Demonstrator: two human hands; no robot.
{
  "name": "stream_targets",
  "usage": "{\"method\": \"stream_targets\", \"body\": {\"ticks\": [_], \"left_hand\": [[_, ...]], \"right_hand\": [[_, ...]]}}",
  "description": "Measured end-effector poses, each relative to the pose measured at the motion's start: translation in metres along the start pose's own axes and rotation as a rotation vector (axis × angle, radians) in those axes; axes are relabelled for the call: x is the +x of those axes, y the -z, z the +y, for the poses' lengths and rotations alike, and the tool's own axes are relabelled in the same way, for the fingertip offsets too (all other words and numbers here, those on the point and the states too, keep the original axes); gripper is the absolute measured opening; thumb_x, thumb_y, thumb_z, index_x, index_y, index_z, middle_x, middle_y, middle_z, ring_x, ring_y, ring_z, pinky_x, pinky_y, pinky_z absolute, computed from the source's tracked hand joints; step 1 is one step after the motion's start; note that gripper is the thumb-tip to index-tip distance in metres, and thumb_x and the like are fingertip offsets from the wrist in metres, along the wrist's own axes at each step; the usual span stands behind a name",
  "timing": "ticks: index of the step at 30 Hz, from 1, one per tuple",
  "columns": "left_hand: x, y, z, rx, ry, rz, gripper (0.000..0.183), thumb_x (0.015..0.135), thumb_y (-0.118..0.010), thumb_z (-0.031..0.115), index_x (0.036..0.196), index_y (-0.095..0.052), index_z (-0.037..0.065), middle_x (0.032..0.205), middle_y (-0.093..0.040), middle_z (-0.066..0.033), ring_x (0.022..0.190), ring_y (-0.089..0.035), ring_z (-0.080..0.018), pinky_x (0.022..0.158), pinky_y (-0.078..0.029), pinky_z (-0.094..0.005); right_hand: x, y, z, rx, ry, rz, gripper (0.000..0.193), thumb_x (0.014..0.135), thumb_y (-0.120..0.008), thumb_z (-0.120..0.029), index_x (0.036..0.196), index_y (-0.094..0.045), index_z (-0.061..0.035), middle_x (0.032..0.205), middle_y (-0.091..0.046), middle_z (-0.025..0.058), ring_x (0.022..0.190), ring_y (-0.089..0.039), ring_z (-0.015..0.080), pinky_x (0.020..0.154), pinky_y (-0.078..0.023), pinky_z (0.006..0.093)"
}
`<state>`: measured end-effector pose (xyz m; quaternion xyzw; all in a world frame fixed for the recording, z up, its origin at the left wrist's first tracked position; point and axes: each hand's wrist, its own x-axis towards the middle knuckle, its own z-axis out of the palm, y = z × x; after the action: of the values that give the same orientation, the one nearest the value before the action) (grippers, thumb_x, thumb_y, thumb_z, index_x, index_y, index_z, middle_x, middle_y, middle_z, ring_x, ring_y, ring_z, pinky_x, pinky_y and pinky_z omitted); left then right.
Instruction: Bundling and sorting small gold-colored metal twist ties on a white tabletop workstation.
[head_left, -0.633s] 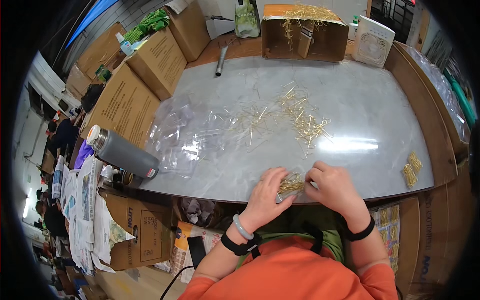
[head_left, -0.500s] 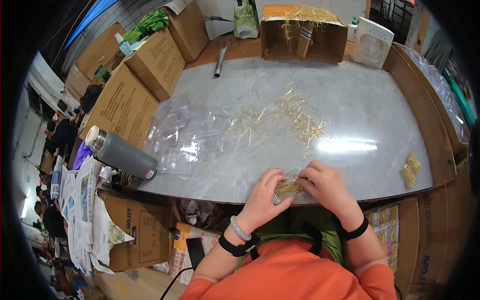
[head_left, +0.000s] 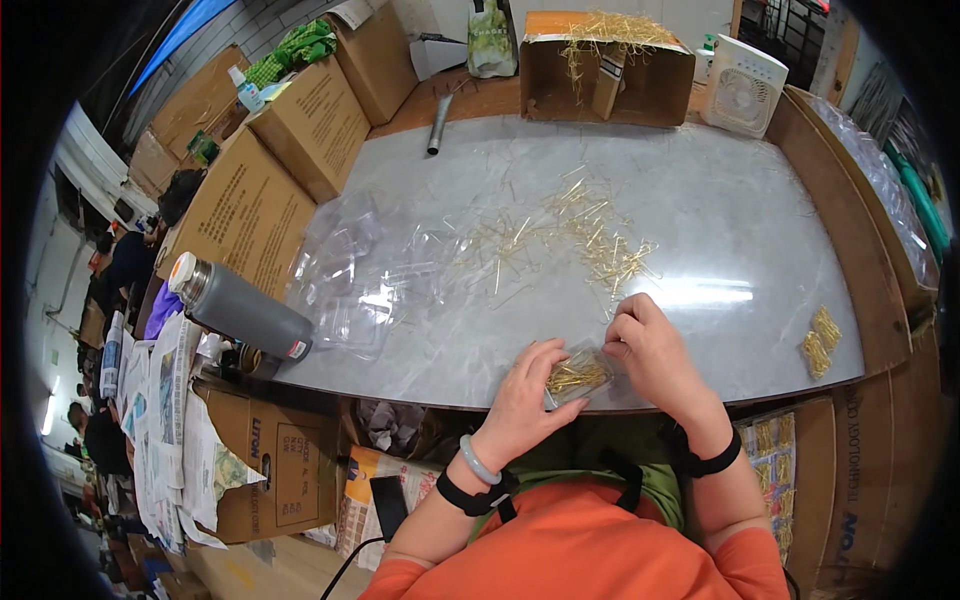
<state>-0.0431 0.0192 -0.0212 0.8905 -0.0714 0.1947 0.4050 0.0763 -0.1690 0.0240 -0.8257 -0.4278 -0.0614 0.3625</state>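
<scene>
At the table's near edge, my left hand (head_left: 515, 400) is closed around a clear plastic pack (head_left: 582, 374) full of gold wire hooks. My right hand (head_left: 655, 352) is just beside the pack's right end, its fingertips pinched together. Whether they grip the pack's edge or something small cannot be made out. Beyond the hands, loose gold hooks (head_left: 605, 235) lie scattered over the grey table (head_left: 730, 200). To the left is a spread of clear plastic packs (head_left: 345, 265). Two bundles of gold hooks (head_left: 820, 343) rest near the right edge.
A grey thermos (head_left: 240, 310) leans at the left edge, by cardboard boxes (head_left: 245, 210). At the back stand an open carton (head_left: 545, 85) topped with gold hooks and a white fan (head_left: 745, 88). A metal tube (head_left: 439, 125) lies far left. Cardboard walls the right side (head_left: 850, 220).
My right hand has moved slightly up and right, away from the middle of the pack, uncovering more of the hooks in it. My left hand keeps its hold.
</scene>
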Motion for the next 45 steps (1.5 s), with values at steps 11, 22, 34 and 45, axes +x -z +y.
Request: {"method": "stream_targets", "body": {"ticks": [11,22,34,45], "left_hand": [[-0.002,-0.002,-0.001,0.006,-0.001,-0.008,0.061,0.08,-0.083,0.021,0.13,-0.054,0.0,0.14,-0.055,-0.0209,0.131,-0.052,-0.0427,0.109,-0.045,-0.0479],[0.011,0.052,-0.02,0.463,0.023,-0.094,0.061,0.087,-0.078,0.028,0.136,-0.054,0.001,0.146,-0.051,-0.0202,0.141,-0.04,-0.0447,0.119,-0.03,-0.0572],[-0.013,-0.001,0.008,0.163,-0.136,-0.047,0.042,0.09,-0.07,0.01,0.128,-0.059,-0.004,0.137,-0.056,-0.0213,0.132,-0.05,-0.0413,0.111,-0.042,-0.0481],[0.004,-0.021,0.015,0.234,-0.133,-0.119,0.059,0.091,-0.072,0.016,0.138,-0.049,-0.009,0.14,-0.049,-0.0241,0.134,-0.046,-0.0417,0.113,-0.04,-0.0475]], "right_hand": [[-0.021,-0.037,-0.01,-0.075,0.148,0.046,0.022,0.085,-0.075,-0.007,0.105,-0.069,-0.0046,0.11,-0.063,0.015,0.099,-0.061,0.0361,0.088,-0.052,0.0438],[0.071,0.018,0.074,-0.417,0.105,-0.381,0.069,0.096,-0.06,-0.056,0.152,-0.047,-0.0161,0.158,-0.039,0.0202,0.145,-0.033,0.0481,0.118,-0.03,0.0566],[-0.026,0.006,0.041,-0.457,-0.126,-0.369,0.075,0.099,-0.052,-0.058,0.156,-0.039,-0.011,0.164,-0.029,0.0216,0.151,-0.02,0.0512,0.121,-0.014,0.0663],[-0.038,-0.008,0.029,-0.43,0.019,-0.168,0.055,0.099,-0.063,-0.036,0.145,-0.052,-0.0078,0.152,-0.046,0.0188,0.144,-0.038,0.0436,0.121,-0.028,0.0543]]}}
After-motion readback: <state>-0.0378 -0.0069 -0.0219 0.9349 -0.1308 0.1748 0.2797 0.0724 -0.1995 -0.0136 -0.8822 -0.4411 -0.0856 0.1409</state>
